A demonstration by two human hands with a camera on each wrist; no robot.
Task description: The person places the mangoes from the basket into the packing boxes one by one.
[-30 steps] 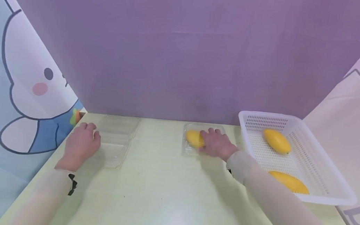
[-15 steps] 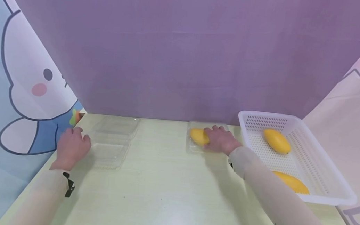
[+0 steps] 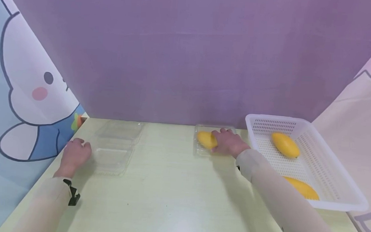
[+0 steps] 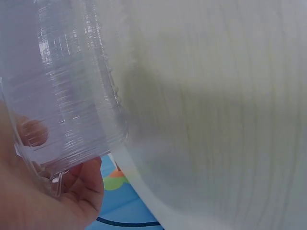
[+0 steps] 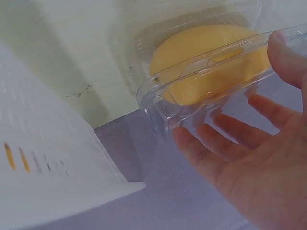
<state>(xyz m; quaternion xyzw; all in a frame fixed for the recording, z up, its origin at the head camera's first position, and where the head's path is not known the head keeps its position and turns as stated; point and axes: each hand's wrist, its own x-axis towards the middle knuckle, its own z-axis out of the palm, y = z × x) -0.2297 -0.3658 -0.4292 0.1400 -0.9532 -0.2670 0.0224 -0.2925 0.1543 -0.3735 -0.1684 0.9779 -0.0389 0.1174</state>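
A clear plastic clamshell box [image 3: 199,151] holding a yellow mango [image 3: 207,139] sits at the table's back edge. My right hand [image 3: 229,142] lies over its right side; in the right wrist view the thumb touches the rim and the other fingers spread along the wall, fairly straight. At far left, open clear plastic clamshells [image 3: 113,157], seemingly nested, lie on the table. My left hand [image 3: 75,155] is at their left edge. In the left wrist view its fingers curl round a corner of the plastic [image 4: 72,105], one fingertip showing through it.
A white perforated basket [image 3: 336,169] stands at the right, with a mango [image 3: 285,145] at its back and another mango [image 3: 303,189] near its front, partly behind my right sleeve. A purple wall [image 3: 183,58] rises behind the table [image 3: 153,207].
My right hand has shifted the box with its mango slightly right and back. My left hand has moved left and a little nearer to me; the clamshells at left stay in place.
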